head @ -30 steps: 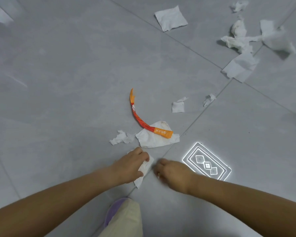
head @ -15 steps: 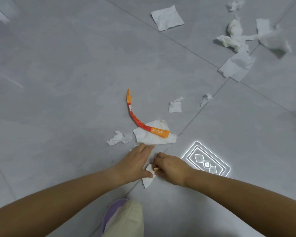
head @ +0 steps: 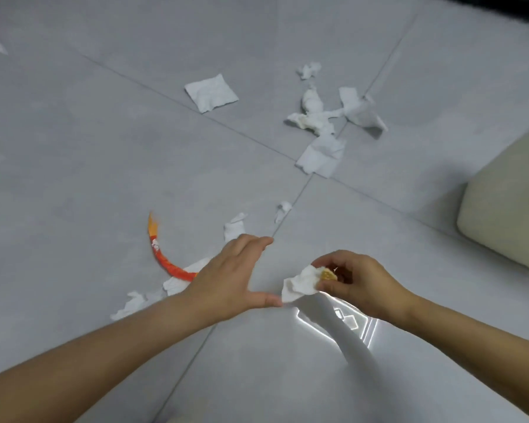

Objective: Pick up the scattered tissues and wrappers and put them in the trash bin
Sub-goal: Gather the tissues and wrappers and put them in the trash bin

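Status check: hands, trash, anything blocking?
Right hand pinching a crumpled tissue. Left hand open, empty. Orange wrapper and more tissues on floor. Bin not in view; nothing blocking.

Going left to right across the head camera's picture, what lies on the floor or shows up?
Orange curved wrapper → flat square white tissue → open left hand → right hand pinching a crumpled white tissue → cream cushioned furniture edge.

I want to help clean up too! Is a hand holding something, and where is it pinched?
The right hand pinches a crumpled white tissue at its upper right end, together with a small orange scrap. The left hand is open and holds nothing.
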Action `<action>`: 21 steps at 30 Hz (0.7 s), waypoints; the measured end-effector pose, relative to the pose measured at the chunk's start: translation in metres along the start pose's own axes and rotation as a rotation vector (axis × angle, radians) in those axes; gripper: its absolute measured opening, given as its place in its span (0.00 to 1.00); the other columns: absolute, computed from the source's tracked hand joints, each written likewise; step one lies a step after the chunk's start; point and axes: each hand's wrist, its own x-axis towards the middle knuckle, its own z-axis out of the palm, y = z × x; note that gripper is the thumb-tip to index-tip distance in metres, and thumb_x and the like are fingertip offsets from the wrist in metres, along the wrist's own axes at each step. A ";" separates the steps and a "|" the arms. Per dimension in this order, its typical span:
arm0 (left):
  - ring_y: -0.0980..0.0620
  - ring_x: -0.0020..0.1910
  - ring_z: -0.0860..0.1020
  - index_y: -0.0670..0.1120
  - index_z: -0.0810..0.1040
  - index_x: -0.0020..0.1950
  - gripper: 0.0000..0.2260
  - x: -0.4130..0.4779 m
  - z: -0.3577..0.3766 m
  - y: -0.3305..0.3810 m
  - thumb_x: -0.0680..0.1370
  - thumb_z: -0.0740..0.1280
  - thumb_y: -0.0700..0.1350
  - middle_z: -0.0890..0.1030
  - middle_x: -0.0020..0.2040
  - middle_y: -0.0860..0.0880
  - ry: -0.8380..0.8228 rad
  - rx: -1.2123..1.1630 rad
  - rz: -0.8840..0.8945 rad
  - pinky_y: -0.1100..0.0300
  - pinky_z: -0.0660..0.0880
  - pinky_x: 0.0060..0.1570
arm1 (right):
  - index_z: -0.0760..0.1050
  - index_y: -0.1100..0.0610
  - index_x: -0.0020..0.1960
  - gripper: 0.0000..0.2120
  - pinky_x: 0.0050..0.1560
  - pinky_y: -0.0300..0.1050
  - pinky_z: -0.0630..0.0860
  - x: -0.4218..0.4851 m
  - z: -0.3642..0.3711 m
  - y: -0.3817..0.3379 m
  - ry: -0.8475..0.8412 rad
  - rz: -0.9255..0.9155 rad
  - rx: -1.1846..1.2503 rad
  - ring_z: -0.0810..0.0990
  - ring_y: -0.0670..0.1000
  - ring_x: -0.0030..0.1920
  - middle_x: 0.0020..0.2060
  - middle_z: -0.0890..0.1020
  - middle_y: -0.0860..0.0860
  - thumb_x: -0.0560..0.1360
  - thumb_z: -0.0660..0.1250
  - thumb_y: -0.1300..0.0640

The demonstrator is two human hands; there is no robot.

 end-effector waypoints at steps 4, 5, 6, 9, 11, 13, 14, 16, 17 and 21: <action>0.59 0.65 0.62 0.56 0.57 0.72 0.43 0.053 -0.030 0.063 0.63 0.68 0.68 0.62 0.67 0.58 0.010 0.097 0.180 0.65 0.62 0.59 | 0.76 0.40 0.43 0.12 0.44 0.45 0.76 -0.034 -0.073 0.005 0.247 -0.040 0.045 0.79 0.51 0.38 0.37 0.80 0.46 0.68 0.73 0.56; 0.59 0.65 0.61 0.57 0.56 0.72 0.43 0.067 -0.036 0.081 0.62 0.67 0.69 0.61 0.67 0.58 0.013 0.115 0.223 0.65 0.62 0.60 | 0.76 0.40 0.43 0.12 0.42 0.43 0.76 -0.043 -0.090 0.006 0.317 -0.059 0.055 0.78 0.49 0.36 0.35 0.80 0.45 0.68 0.74 0.56; 0.59 0.66 0.60 0.57 0.56 0.72 0.44 0.080 -0.041 0.100 0.61 0.66 0.71 0.61 0.67 0.59 0.017 0.130 0.264 0.65 0.61 0.60 | 0.76 0.39 0.42 0.13 0.39 0.38 0.74 -0.051 -0.107 0.008 0.384 -0.083 0.058 0.76 0.46 0.33 0.33 0.79 0.42 0.67 0.74 0.57; 0.59 0.66 0.61 0.57 0.57 0.72 0.43 0.122 -0.053 0.161 0.61 0.65 0.71 0.62 0.67 0.59 0.052 0.172 0.384 0.64 0.61 0.59 | 0.75 0.39 0.41 0.15 0.33 0.29 0.68 -0.076 -0.154 0.014 0.559 -0.146 0.063 0.72 0.42 0.29 0.29 0.76 0.41 0.67 0.74 0.59; 0.56 0.67 0.62 0.54 0.59 0.72 0.42 0.152 -0.056 0.205 0.62 0.68 0.69 0.64 0.68 0.55 0.104 0.214 0.465 0.63 0.60 0.59 | 0.75 0.40 0.41 0.15 0.32 0.29 0.66 -0.091 -0.183 0.020 0.657 -0.169 0.041 0.71 0.42 0.29 0.30 0.75 0.43 0.67 0.74 0.60; 0.52 0.68 0.63 0.52 0.60 0.72 0.41 0.185 -0.055 0.250 0.64 0.68 0.67 0.65 0.69 0.52 0.161 0.237 0.512 0.61 0.61 0.60 | 0.76 0.41 0.43 0.14 0.33 0.30 0.67 -0.106 -0.211 0.028 0.748 -0.190 0.009 0.72 0.42 0.31 0.32 0.76 0.44 0.67 0.74 0.59; 0.51 0.68 0.64 0.51 0.61 0.72 0.40 0.201 -0.054 0.272 0.65 0.67 0.67 0.66 0.69 0.51 0.189 0.234 0.518 0.60 0.62 0.61 | 0.76 0.42 0.44 0.13 0.33 0.31 0.68 -0.114 -0.225 0.033 0.795 -0.188 -0.008 0.72 0.42 0.33 0.34 0.77 0.44 0.67 0.74 0.58; 0.49 0.67 0.66 0.49 0.62 0.71 0.35 0.232 -0.046 0.313 0.70 0.65 0.65 0.67 0.69 0.49 0.256 0.257 0.531 0.57 0.65 0.60 | 0.76 0.43 0.45 0.11 0.35 0.32 0.70 -0.128 -0.251 0.047 0.889 -0.169 -0.019 0.73 0.42 0.34 0.36 0.78 0.44 0.68 0.73 0.57; 0.48 0.66 0.67 0.49 0.62 0.71 0.33 0.245 -0.041 0.330 0.72 0.64 0.64 0.67 0.69 0.49 0.292 0.291 0.540 0.55 0.67 0.59 | 0.77 0.44 0.45 0.11 0.34 0.31 0.70 -0.134 -0.264 0.055 0.939 -0.153 -0.011 0.73 0.41 0.34 0.35 0.77 0.43 0.68 0.73 0.56; 0.44 0.64 0.69 0.48 0.62 0.70 0.29 0.282 -0.019 0.379 0.74 0.65 0.59 0.67 0.68 0.47 0.313 0.428 0.512 0.49 0.72 0.53 | 0.78 0.46 0.45 0.08 0.34 0.32 0.69 -0.144 -0.301 0.091 1.086 -0.075 0.032 0.72 0.42 0.31 0.31 0.74 0.41 0.68 0.73 0.56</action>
